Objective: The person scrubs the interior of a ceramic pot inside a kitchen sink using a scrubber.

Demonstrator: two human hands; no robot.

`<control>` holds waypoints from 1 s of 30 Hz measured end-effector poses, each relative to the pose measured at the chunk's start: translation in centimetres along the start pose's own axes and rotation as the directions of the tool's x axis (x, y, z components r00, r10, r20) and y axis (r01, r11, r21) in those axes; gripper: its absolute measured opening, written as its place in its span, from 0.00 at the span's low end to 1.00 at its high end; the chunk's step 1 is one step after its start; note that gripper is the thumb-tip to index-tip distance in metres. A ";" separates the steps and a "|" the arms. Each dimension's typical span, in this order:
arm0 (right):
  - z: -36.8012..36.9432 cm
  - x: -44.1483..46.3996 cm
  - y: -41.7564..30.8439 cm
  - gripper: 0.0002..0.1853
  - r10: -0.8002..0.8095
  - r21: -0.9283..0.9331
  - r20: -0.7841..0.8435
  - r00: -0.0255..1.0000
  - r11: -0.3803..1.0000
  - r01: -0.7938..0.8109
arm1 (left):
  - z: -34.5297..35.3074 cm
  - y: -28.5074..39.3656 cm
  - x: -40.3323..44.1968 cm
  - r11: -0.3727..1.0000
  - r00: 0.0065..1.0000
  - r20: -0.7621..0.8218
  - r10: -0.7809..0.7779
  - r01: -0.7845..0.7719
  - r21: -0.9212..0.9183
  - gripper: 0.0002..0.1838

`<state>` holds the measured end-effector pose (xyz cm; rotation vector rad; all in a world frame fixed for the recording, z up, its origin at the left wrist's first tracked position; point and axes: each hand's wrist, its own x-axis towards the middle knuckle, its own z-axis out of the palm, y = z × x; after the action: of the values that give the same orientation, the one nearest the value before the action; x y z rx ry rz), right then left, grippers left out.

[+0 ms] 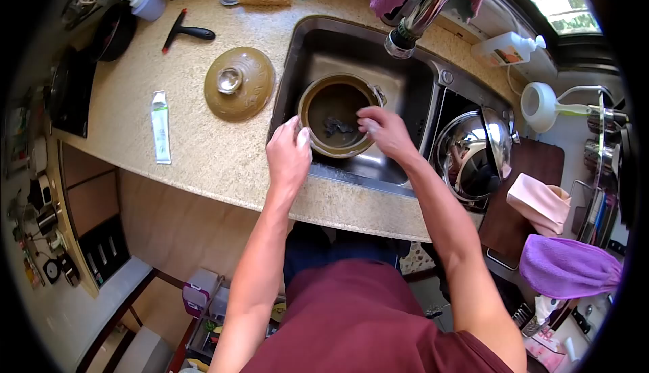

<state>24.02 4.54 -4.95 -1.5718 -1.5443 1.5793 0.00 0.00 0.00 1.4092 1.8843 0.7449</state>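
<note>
A brown clay pot (314, 146) sits in the left basin of the steel sink (405, 88). Inside it, at the bottom, lies a crumpled greyish clump (338, 127) whose kind I cannot make out. My left hand (289, 153) is closed on the pot's left rim, with white residue on the fingers. Over the right rim, my right hand (391, 135) has its fingers curled together, also whitish at the tips; what they hold, if anything, is hidden. The matching brown lid (247, 96) rests knob up on the counter, left of the sink.
A tube (160, 130) and a black-handled scraper (186, 32) lie on the left counter (196, 153). The faucet (409, 32) overhangs the sink. A shiny metal pot (456, 150) fills the right basin, near a cutting board (520, 211) and a pink cloth (539, 204).
</note>
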 end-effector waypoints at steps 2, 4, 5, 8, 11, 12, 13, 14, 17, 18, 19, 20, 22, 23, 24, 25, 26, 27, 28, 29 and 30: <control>-1.1 -2.3 0.3 0.20 0.111 0.278 0.009 0.994 0.954 -0.109 | -1.5 -1.1 -2.1 0.933 0.999 -0.007 0.035 -0.035 -0.357 0.17; -1.5 -8.1 -1.6 0.19 0.180 0.867 0.057 0.982 0.479 -0.138 | -7.3 0.7 -8.3 0.609 0.941 0.249 -0.229 0.339 -0.717 0.22; -2.1 -8.9 -1.5 0.19 0.158 0.859 0.058 0.986 0.495 -0.130 | -8.1 -0.4 -9.3 0.460 0.910 0.325 -0.256 0.411 -0.787 0.26; -0.9 -9.8 -1.5 0.18 0.160 0.952 0.060 0.985 0.288 -0.105 | -11.5 -3.8 -13.1 -0.246 0.907 0.413 -0.084 0.383 -0.890 0.32; -0.6 -10.0 -2.6 0.18 0.089 0.934 0.077 0.993 0.342 -0.103 | -13.9 -4.8 -15.0 -0.386 0.954 0.298 -0.043 0.259 -0.885 0.36; 0.0 -10.2 -3.4 0.18 0.078 0.930 0.078 0.994 0.354 -0.101 | -14.9 -5.2 -15.5 -0.414 0.966 0.259 -0.022 0.227 -0.881 0.37; 0.8 -9.9 -4.3 0.17 0.056 0.929 0.078 0.995 0.357 -0.093 | -15.9 -5.5 -15.7 -0.425 0.972 0.235 -0.014 0.207 -0.881 0.37; 1.5 -9.7 -5.7 0.17 0.045 0.918 0.067 0.997 0.388 -0.079 | -16.9 -6.1 -15.7 -0.422 0.981 0.196 0.005 0.180 -0.889 0.37; 4.7 -9.8 -9.5 0.17 0.064 0.832 0.034 0.997 0.551 -0.064 | -20.9 -7.5 -17.2 -0.392 0.995 0.092 -0.032 0.073 -0.917 0.37; 6.4 -9.6 -11.0 0.16 0.044 0.708 -0.043 0.998 0.706 -0.001 | -21.9 -8.7 -17.6 -0.414 0.999 0.034 -0.022 0.022 -0.910 0.36; 9.0 -10.2 -13.0 0.16 0.012 0.565 -0.103 0.995 0.824 0.049 | -24.0 -9.7 -18.9 -0.423 0.999 -0.020 -0.034 -0.033 -0.905 0.36; 10.8 -10.3 -14.5 0.16 -0.016 0.478 -0.126 0.992 0.875 0.074 | -25.2 -11.3 -19.6 -0.437 0.997 -0.051 -0.051 -0.069 -0.897 0.35; 14.8 -11.9 -17.8 0.15 -0.033 0.356 -0.126 0.991 0.931 0.076 | -28.5 -13.4 -22.8 -0.478 0.987 -0.069 -0.144 -0.131 -0.868 0.32; 16.7 -11.9 -19.0 0.14 -0.053 0.311 -0.128 0.990 0.946 0.091 | -29.6 -15.3 -23.7 -0.502 0.984 -0.090 -0.150 -0.155 -0.851 0.32; 19.6 -11.5 -20.1 0.14 -0.113 0.326 -0.094 0.989 0.935 0.138 | -31.2 -17.9 -24.5 -0.479 0.977 -0.121 -0.175 -0.192 -0.857 0.29; 22.3 -11.7 -21.7 0.13 -0.145 0.342 -0.051 0.988 0.927 0.154 | -33.7 -19.5 -26.2 -0.481 0.965 -0.175 -0.195 -0.250 -0.840 0.29; 25.3 -11.8 -23.0 0.12 -0.179 0.338 -0.021 0.984 0.925 0.176 | -35.6 -21.0 -27.9 -0.453 0.955 -0.160 -0.250 -0.262 -0.852 0.29; 28.5 -11.3 -24.1 0.12 -0.257 0.346 0.059 0.965 0.912 0.222 | -37.8 -23.0 -29.3 -0.426 0.946 -0.156 -0.285 -0.271 -0.863 0.29; 31.6 -11.8 -25.7 0.12 -0.263 0.287 0.090 0.960 0.930 0.228 | -39.8 -23.6 -31.4 -0.416 0.930 -0.184 -0.317 -0.311 -0.855 0.28; 35.2 -12.1 -27.2 0.11 -0.287 0.227 0.114 0.951 0.939 0.257 | -41.3 -25.0 -33.2 -0.412 0.920 -0.228 -0.320 -0.352 -0.841 0.28; 38.4 -12.1 -28.3 0.11 -0.305 0.193 0.163 0.938 0.942 0.273 | -42.7 -26.4 -35.2 -0.416 0.891 -0.244 -0.383 -0.402 -0.816 0.27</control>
<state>-17.60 -12.83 14.75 -1.0712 -1.6075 1.6768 -41.94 -43.06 12.15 -0.1853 0.4553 2.1670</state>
